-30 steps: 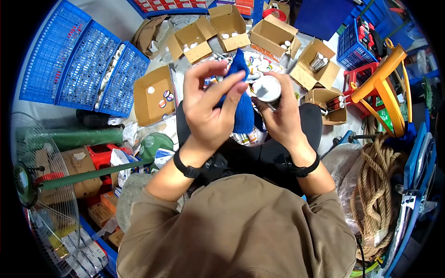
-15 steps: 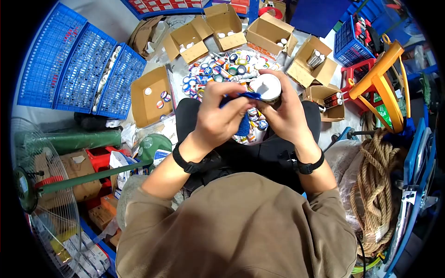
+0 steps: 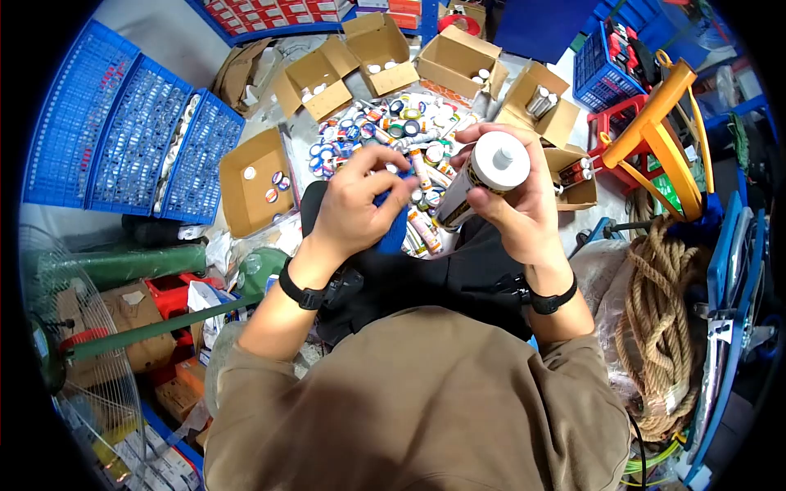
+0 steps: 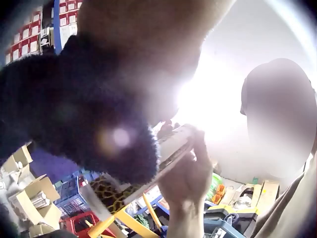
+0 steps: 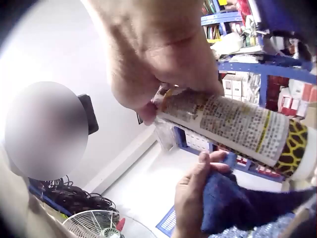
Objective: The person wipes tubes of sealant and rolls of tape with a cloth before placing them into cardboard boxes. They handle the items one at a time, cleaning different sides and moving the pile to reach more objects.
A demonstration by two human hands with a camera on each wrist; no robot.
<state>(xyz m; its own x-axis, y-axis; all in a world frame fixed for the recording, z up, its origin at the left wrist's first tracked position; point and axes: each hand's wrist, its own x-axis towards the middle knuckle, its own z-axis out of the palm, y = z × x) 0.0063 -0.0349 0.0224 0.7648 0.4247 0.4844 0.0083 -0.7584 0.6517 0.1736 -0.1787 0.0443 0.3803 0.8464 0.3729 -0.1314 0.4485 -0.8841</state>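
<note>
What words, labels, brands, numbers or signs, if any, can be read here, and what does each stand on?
None can be read with certainty.
White cartridge in the right hand: dense lines of print, too blurred.
Pile of tubes and round items: label markings too small.
Red-and-white boxes: markings too small.

Premises: indoor storeroom or workshop; which of the two could not be established. Evidence observed: blue metal shelving [image 5: 264, 88] stocked with red-and-white cardboard cartons [image 3: 278, 12]; open brown cardboard boxes [image 3: 240, 204] standing in an arc around a heap of small cylindrical containers with coloured round ends [image 3: 340, 131]; blue perforated plastic crates [image 3: 70, 168] at far left. Also recorded: a thick coil of brown rope [image 3: 659, 352] at right and a green fan with round wire guard [image 3: 45, 356] at left.
</note>
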